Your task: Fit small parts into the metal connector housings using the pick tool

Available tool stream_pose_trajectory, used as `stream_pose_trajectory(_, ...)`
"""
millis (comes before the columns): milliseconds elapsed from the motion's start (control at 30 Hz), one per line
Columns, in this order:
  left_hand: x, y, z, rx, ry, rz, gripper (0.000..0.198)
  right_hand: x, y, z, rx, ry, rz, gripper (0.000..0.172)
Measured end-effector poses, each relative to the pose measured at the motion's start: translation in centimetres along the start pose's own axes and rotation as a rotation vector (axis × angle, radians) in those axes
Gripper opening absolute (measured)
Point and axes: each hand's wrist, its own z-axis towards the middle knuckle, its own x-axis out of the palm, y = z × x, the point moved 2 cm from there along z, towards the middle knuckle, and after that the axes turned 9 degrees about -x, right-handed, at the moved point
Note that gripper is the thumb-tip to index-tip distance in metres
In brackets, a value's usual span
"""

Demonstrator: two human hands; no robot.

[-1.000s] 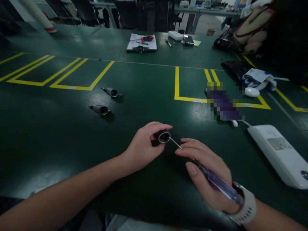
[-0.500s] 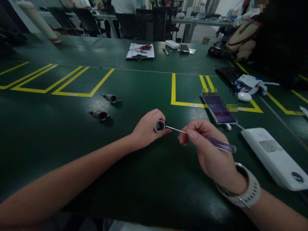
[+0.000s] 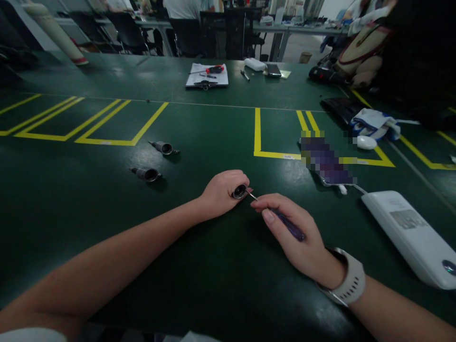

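Left hand (image 3: 221, 194): closed around a fitting (image 3: 238, 192), over the table (image 3: 213, 266).
Mouth of fitting: faces back toward the wearer; the fist hides most of the body, so its long axis is hard to read.
Right hand (image 3: 297, 235): gripping a screwdriver (image 3: 290, 225) by its handle.
Screwdriver axis: slants from handle at lower right to shaft at upper left, shaft end at the fitting's right rim; whether it goes inside, cannot tell.
Near spare (image 3: 146, 175), far spare (image 3: 164, 147): lying leftward, narrow ends pointing left, mouths rightward.
Power bank (image 3: 409, 237): right of the right hand.
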Motion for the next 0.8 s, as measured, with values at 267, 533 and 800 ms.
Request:
stream_pose_trajectory(267,-0.1,-0.2,-0.2,0.06,0.009,-0.009,0.017,0.1,-1.3,0.1,0.236,-0.096,0.316,0.019)
stream_pose_trajectory(533,-0.1,0.0,-0.1,0.044,0.006,-0.01,0.014,0.2,-1.9,-0.1,0.25,-0.136,0.359,0.019)
stream_pose_trajectory(800,-0.2,-0.2,-0.3,0.074,0.045,0.025,0.012,-0.1,-0.7,0.0,0.13,-0.012,0.119,0.016)
